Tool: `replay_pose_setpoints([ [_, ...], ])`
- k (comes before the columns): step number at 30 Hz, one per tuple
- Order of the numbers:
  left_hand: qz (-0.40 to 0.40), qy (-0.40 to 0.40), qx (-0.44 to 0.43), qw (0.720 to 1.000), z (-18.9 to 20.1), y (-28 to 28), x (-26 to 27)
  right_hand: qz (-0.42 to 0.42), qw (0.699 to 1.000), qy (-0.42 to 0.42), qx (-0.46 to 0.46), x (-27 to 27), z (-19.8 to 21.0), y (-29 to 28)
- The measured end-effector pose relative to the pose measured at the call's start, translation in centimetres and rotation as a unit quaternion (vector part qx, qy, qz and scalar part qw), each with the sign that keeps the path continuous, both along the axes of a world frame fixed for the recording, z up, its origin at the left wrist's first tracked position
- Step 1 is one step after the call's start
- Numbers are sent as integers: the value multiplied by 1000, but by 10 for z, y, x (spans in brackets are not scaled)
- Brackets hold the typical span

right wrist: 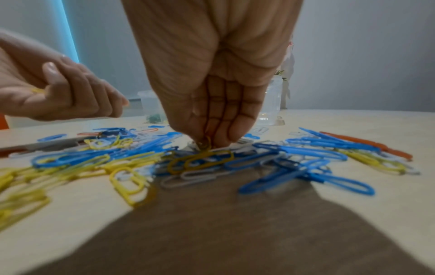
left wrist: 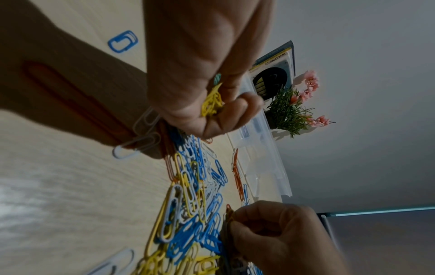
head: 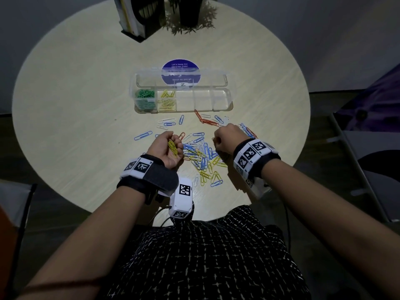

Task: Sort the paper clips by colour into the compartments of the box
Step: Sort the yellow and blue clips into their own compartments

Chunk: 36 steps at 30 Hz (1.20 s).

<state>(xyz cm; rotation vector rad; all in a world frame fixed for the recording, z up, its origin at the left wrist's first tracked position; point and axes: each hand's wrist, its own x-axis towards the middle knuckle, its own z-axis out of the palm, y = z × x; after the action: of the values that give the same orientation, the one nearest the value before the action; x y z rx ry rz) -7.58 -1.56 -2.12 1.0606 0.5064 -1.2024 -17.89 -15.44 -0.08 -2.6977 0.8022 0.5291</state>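
Observation:
A clear compartment box (head: 223, 106) lies open mid-table, with green clips (head: 144, 98) in its leftmost compartment and yellow clips (head: 166, 100) in the one beside it. A loose pile of blue, yellow, white and orange clips (head: 201, 156) (right wrist: 212, 161) spreads in front of it. My left hand (head: 167, 149) is palm up over the pile's left side, fingers curled round a bunch of yellow clips (head: 172, 147) (left wrist: 212, 103). My right hand (head: 227, 139) (right wrist: 212, 143) reaches down into the pile and pinches a yellow clip (right wrist: 204, 144) at its fingertips.
A round blue sticker (head: 180, 71) shows under the box lid. A book holder (head: 140, 16) and a potted plant (head: 190, 11) stand at the table's far edge. A row of orange clips (head: 204, 120) lies near the box front. Chairs stand at right (head: 372, 161).

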Motion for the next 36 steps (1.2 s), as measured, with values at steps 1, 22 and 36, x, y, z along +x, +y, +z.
replay_pose_setpoints([
  [1, 7, 3, -2, 1000, 0, -1, -1, -10, 1000, 0, 4, 0, 0, -1],
  [22, -66, 25, -58, 996, 0, -20, -35, -292, 873, -360, 152, -50, 26, -28],
  [36, -67, -14, -67, 995, 3, -15, -11, -308, 946, -96, 14, -57, -17, -35],
])
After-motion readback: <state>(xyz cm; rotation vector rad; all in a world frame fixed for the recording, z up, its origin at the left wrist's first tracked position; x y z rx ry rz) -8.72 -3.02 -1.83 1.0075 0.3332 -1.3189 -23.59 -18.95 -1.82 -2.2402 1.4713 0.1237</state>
